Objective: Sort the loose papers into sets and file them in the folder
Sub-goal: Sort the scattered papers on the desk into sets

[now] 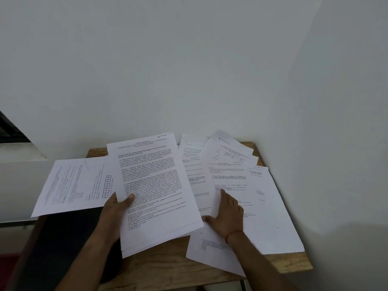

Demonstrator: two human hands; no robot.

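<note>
Now: L hand (117, 208) grips Section-1 stack (155, 196), thumb pinching top sheet; stack tilted over table centre. R hand (227, 213) flat, fingers straight and spread, resting on loose papers (258, 185) fanned across R half of wooden table (159, 267). Sideways sheet (73, 183) lies at L, partly over dark flat item (69, 238). Red thread (234, 235) on R wrist.

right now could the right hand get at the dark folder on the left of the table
Probably not directly. The right hand rests on the loose papers at the right, and the stack that the left hand holds stands between it and the dark folder.
</note>
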